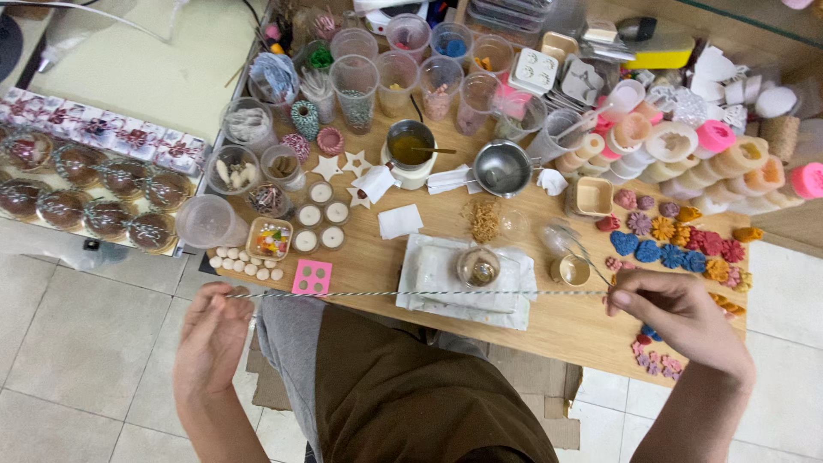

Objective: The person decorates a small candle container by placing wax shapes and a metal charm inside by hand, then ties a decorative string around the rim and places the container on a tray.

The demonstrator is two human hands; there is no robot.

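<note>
- A length of thin striped twine (411, 293) runs taut from left to right across the near edge of the wooden table (557, 330), just above the person's lap.
- The left hand (210, 330) has its fingers closed on the twine's left end, near the pink mould with round holes (312, 276).
- The right hand (677, 313) pinches the right end between thumb and forefinger, just beside the coloured flower-shaped pieces (677, 244).
- The twine looks very light, limp and thin; I judge it holds straight only under tension and would sag or slip if either pinch eased.
- The ends are the sensible places to hold it, with fingertips rather than the whole palm.
- Under the middle of the twine lies a white cloth (437, 279) with a small clear dome (478, 267) on it; the twine passes just near of the dome, and contact cannot be told.
- Farther off stand a small metal pot (502, 168) and many clear plastic cups (377, 69).
</note>
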